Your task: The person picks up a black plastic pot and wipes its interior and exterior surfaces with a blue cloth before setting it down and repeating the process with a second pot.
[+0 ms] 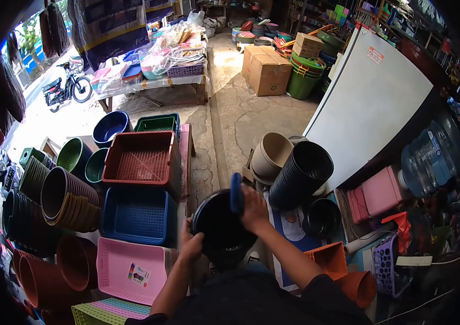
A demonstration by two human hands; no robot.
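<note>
A round black pot [220,219] with a dark interior is held in front of my body, its mouth tilted up toward me. My left hand [190,244] grips its left side, with the thumb at the rim. At the opposite side my right hand [254,208] is closed on a blue oblong object [236,193], which stands upright over the pot's rim; its exact kind I cannot tell. Just beyond my right hand is a tall stack of black pots [301,176], with beige pots [271,157] behind it. A single black pot [323,216] sits to the right of the stack.
Red [140,157], blue [137,215] and pink baskets [131,270] line the left, beside stacked pots [70,195]. Orange pots [328,261] lie at lower right. A white panel [370,97] leans at right, near a water bottle [433,157]. A cardboard box [267,70] stands farther back.
</note>
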